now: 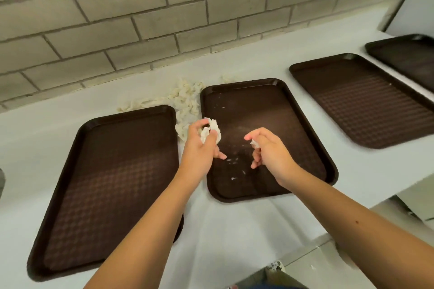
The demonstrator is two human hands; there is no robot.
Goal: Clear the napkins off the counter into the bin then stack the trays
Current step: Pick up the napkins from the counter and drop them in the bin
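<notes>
Several dark brown trays lie flat on the white counter (pixel 58 138). My left hand (pixel 199 148) hovers over the left edge of the middle tray (pixel 305 148), shut on a crumpled white napkin wad (pixel 212 131). My right hand (pixel 267 150) is over the same tray, pinching a small napkin scrap (pixel 254 143). Tiny white paper bits (pixel 234 162) dot this tray. A pile of crumpled napkins (pixel 183 98) lies on the counter between the left tray (pixel 112 185) and the middle tray, reaching back toward the wall. No bin is in view.
A third tray (pixel 366 98) and a fourth tray (pixel 408 58) lie further right. A grey brick wall (pixel 164 7) backs the counter. The counter's front edge runs at lower right, with tiled floor (pixel 305 263) and my shoe (pixel 276 267) below.
</notes>
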